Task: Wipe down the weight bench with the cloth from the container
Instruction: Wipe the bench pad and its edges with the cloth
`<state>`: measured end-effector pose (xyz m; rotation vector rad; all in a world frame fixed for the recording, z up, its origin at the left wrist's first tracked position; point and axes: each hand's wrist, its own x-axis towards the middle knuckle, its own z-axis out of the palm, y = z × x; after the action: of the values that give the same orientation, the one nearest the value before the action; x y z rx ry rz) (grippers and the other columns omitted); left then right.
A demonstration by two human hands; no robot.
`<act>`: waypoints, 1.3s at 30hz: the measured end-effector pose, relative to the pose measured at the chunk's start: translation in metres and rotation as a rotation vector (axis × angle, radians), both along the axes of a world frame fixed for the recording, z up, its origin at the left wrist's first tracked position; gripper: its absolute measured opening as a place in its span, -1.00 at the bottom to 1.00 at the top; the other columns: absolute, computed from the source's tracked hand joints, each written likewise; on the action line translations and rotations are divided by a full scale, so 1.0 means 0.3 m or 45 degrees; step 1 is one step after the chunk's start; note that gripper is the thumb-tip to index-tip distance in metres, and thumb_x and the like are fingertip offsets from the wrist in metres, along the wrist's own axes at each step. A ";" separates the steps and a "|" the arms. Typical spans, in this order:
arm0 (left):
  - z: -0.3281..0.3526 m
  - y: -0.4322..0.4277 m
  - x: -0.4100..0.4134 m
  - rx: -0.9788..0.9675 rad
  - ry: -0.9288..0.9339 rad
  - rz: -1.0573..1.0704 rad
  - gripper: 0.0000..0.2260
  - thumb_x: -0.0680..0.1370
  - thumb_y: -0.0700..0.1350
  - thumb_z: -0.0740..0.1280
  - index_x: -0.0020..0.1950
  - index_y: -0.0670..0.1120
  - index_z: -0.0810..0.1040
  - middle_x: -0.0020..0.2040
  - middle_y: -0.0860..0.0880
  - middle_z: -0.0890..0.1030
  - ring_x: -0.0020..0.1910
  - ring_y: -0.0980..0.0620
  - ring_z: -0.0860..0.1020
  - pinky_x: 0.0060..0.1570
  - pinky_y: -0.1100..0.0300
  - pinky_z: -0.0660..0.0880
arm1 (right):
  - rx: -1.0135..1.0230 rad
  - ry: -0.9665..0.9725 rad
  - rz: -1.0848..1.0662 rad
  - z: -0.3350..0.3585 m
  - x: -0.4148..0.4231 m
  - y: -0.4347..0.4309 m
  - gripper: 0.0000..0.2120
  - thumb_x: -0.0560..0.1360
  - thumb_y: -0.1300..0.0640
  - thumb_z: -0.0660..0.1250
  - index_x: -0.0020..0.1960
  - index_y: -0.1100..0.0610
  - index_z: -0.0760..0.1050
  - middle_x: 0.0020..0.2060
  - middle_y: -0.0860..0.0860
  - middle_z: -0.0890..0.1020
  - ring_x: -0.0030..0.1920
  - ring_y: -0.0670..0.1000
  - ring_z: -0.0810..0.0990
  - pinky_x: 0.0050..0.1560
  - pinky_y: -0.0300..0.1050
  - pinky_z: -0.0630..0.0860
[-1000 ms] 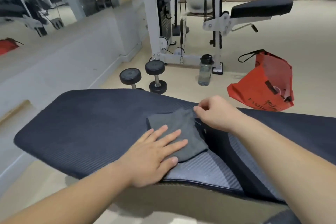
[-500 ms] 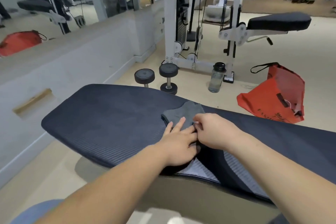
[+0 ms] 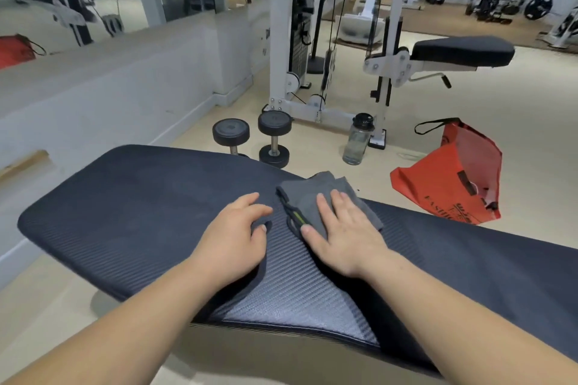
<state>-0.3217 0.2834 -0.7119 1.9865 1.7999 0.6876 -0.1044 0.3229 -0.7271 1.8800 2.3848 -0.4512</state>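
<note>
Under the flat, spread right hand [image 3: 344, 241] lies a folded grey cloth [image 3: 312, 192]. Left hand [image 3: 234, 241] rests beside it, loosely curled.

The weight bench [image 3: 140, 212] runs off the right edge (cloth [image 3: 312, 192] partly hidden under the right hand [image 3: 344, 237]).

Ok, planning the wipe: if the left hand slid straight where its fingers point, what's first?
The left hand would likely meet the cloth just ahead on the bench, under the right hand.
</note>
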 end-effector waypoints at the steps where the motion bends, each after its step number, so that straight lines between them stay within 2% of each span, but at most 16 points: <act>1: 0.006 0.014 0.001 -0.012 0.002 -0.005 -0.66 0.59 -0.13 0.30 0.36 0.04 0.58 0.57 0.01 0.36 0.53 0.03 0.34 0.48 0.15 0.27 | -0.003 0.019 -0.062 -0.005 0.028 0.029 -0.19 0.60 -0.41 -0.12 0.69 0.01 -0.20 0.68 0.11 -0.19 0.67 0.08 -0.25 0.65 0.04 -0.23; 3: 0.019 0.037 0.003 -0.021 0.013 -0.015 -0.67 0.60 -0.11 0.30 0.36 0.04 0.58 0.56 0.04 0.37 0.51 0.05 0.36 0.46 0.14 0.31 | 0.020 0.031 -0.185 -0.008 0.090 0.088 -0.19 0.60 -0.41 -0.09 0.69 0.01 -0.13 0.69 0.13 -0.05 0.68 0.10 -0.13 0.65 0.04 -0.16; 5: 0.027 0.060 -0.004 -0.009 0.045 -0.022 -0.68 0.60 -0.10 0.29 0.36 0.02 0.58 0.50 0.06 0.43 0.46 0.07 0.40 0.40 0.18 0.34 | 0.078 -0.020 -0.277 -0.005 0.148 0.141 -0.20 0.58 -0.43 -0.07 0.66 0.02 0.10 0.61 0.17 0.25 0.62 0.16 0.16 0.60 0.09 0.08; 7: 0.033 0.081 -0.019 -0.025 0.075 -0.013 -0.69 0.60 -0.08 0.29 0.33 0.00 0.60 0.36 0.09 0.52 0.33 0.08 0.48 0.25 0.23 0.38 | 0.118 -0.117 -0.339 0.000 0.188 0.188 -0.24 0.55 -0.46 -0.07 0.47 0.04 0.40 0.40 0.15 0.53 0.42 0.20 0.45 0.35 0.11 0.35; 9: 0.037 0.107 -0.049 -0.077 0.112 0.019 -0.72 0.59 -0.04 0.29 0.28 0.01 0.61 0.20 0.10 0.56 0.18 0.06 0.53 0.17 0.16 0.46 | 0.127 -0.194 -0.384 0.005 0.193 0.235 -0.25 0.53 -0.48 -0.11 0.24 0.07 0.52 0.24 0.13 0.63 0.27 0.21 0.57 0.11 0.09 0.37; 10: 0.039 0.121 -0.069 -0.098 0.132 0.039 -0.74 0.58 -0.03 0.29 0.24 0.02 0.62 0.15 0.10 0.55 0.13 0.05 0.54 0.16 0.12 0.49 | 0.126 -0.225 -0.405 0.008 0.184 0.256 -0.24 0.53 -0.48 -0.13 0.19 0.07 0.53 0.21 0.12 0.65 0.24 0.21 0.59 0.06 0.08 0.35; 12: 0.041 0.142 -0.113 -0.130 0.147 0.085 -0.76 0.57 -0.02 0.29 0.20 0.04 0.63 0.11 0.09 0.54 0.10 0.04 0.54 0.14 0.08 0.51 | 0.067 -0.236 -0.435 0.005 0.156 0.296 -0.22 0.54 -0.46 -0.17 0.22 0.09 0.53 0.23 0.14 0.65 0.26 0.22 0.58 0.07 0.06 0.33; 16: 0.046 0.150 -0.200 -0.134 0.113 0.182 -0.76 0.57 -0.01 0.27 0.19 0.06 0.63 0.13 0.10 0.52 0.15 0.03 0.54 0.17 0.03 0.52 | -0.102 -0.093 -0.442 -0.004 0.016 0.372 -0.16 0.54 -0.45 -0.18 0.39 0.13 0.47 0.35 0.19 0.58 0.36 0.26 0.52 0.34 0.12 0.40; 18: 0.048 0.142 -0.246 -0.148 0.100 0.240 -0.74 0.56 0.00 0.26 0.20 0.07 0.62 0.14 0.10 0.52 0.15 0.02 0.54 0.17 -0.01 0.54 | -0.111 -0.032 -0.419 -0.015 -0.088 0.420 -0.16 0.53 -0.45 -0.19 0.39 0.13 0.47 0.34 0.20 0.58 0.35 0.27 0.53 0.38 0.17 0.40; 23: 0.033 0.091 -0.388 -0.152 0.053 0.450 -0.73 0.55 -0.03 0.28 0.22 0.07 0.62 0.17 0.09 0.51 0.10 0.03 0.56 0.13 0.01 0.56 | -0.034 0.016 -0.317 -0.030 -0.369 0.544 -0.19 0.54 -0.39 -0.21 0.34 0.10 0.53 0.30 0.16 0.62 0.30 0.27 0.56 0.33 0.16 0.45; 27: 0.018 0.043 -0.470 -0.110 0.030 0.560 -0.70 0.54 0.00 0.30 0.27 0.10 0.59 0.21 0.13 0.50 0.15 0.05 0.54 0.18 0.01 0.53 | 0.014 0.044 -0.240 -0.038 -0.590 0.623 -0.19 0.50 -0.41 -0.21 0.35 0.05 0.53 0.28 0.10 0.62 0.27 0.25 0.57 0.12 0.10 0.41; 33: -0.001 -0.024 -0.648 -0.150 0.050 0.750 -0.74 0.52 -0.01 0.32 0.20 0.12 0.61 0.12 0.16 0.49 0.12 0.03 0.53 0.18 0.03 0.51 | 0.108 0.007 0.003 -0.026 -0.895 0.654 -0.19 0.50 -0.47 -0.05 0.43 0.10 0.43 0.34 0.17 0.57 0.38 0.26 0.51 0.17 0.13 0.37; 37: -0.024 -0.082 -0.782 -0.240 0.051 0.902 -0.74 0.51 -0.02 0.33 0.20 0.10 0.61 0.16 0.11 0.50 0.17 -0.03 0.53 0.22 0.00 0.50 | 0.062 0.027 0.093 -0.031 -1.071 0.681 -0.26 0.56 -0.40 -0.04 0.44 0.09 0.43 0.39 0.15 0.55 0.40 0.25 0.50 0.11 0.10 0.34; 39: -0.033 -0.110 -0.839 -0.248 0.028 0.975 -0.73 0.51 -0.04 0.32 0.20 0.10 0.61 0.14 0.11 0.49 0.15 -0.05 0.52 0.21 0.01 0.49 | 0.047 0.024 0.120 -0.031 -1.161 0.692 -0.29 0.56 -0.39 -0.04 0.42 0.08 0.46 0.35 0.13 0.58 0.37 0.24 0.53 0.16 0.09 0.38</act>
<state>-0.5732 0.2505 -0.7219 1.1476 2.5356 0.6545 -0.4528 0.5306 -0.7362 1.7756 2.4976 -0.4227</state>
